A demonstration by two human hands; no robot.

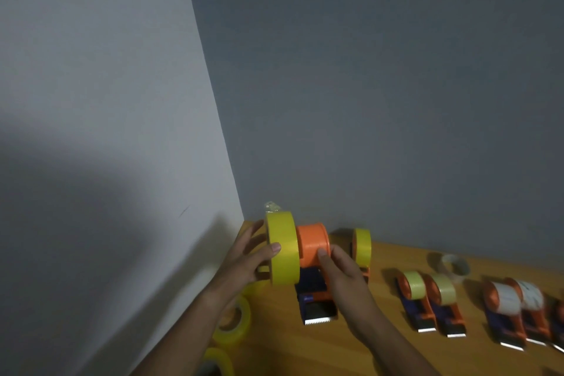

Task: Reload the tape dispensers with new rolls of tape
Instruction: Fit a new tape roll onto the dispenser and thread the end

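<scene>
Four dispensers point(476, 305) loaded on counter point(366, 342); fifth dispenser point(314, 281) mid-reload, right hand point(345, 278) clamped on its orange hub, left hand point(244, 259) fingers around yellow roll point(282, 249) at hub's end; spare rolls point(233, 322) remain.

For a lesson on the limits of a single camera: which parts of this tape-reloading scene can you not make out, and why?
Head view only:
- Whether the yellow roll is already on the orange hub: the left hand and the roll hide the joint.
- The dispenser handle: behind the right hand.
- The rightmost dispenser: cut by the frame edge.
- The spare rolls at bottom left: partly behind the left forearm, blurred.
- The clear roll: too blurred to judge how much tape remains.
</scene>
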